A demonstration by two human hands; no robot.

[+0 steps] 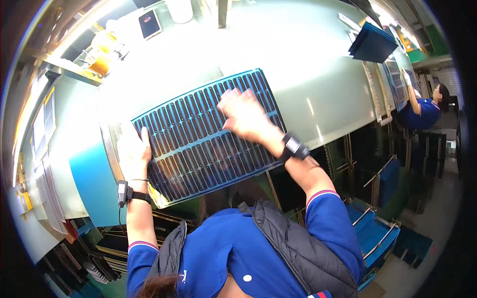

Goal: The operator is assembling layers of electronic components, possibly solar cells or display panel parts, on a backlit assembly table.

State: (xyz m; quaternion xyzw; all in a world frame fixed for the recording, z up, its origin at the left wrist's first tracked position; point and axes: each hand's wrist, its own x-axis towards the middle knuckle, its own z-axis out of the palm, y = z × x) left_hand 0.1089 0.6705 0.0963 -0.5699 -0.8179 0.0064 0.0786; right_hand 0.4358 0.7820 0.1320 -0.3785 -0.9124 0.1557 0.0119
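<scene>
A rectangular panel (191, 171) lies slightly tilted in front of me, its near edge reaching the front of the table. Rows of dark, rounded oblong cells cover it, with blue bands between them and a blue border. At its left edge my left hand (130, 151) grips the panel, thumb along the top surface; its other fingers are washed out by glare. Over the upper right part of the panel hovers or rests my right hand (247, 114), fingers stretched out and a little blurred. Whether it touches the surface I cannot tell.
A blue sheet (92, 171) lies left of the panel. Toward the back are a phone (150, 24), a white container (180, 10) and an orange spool (99, 64). A dark blue stack (372, 42) stands at right, near a co-worker (422, 109). Blue racks (372, 231) are below.
</scene>
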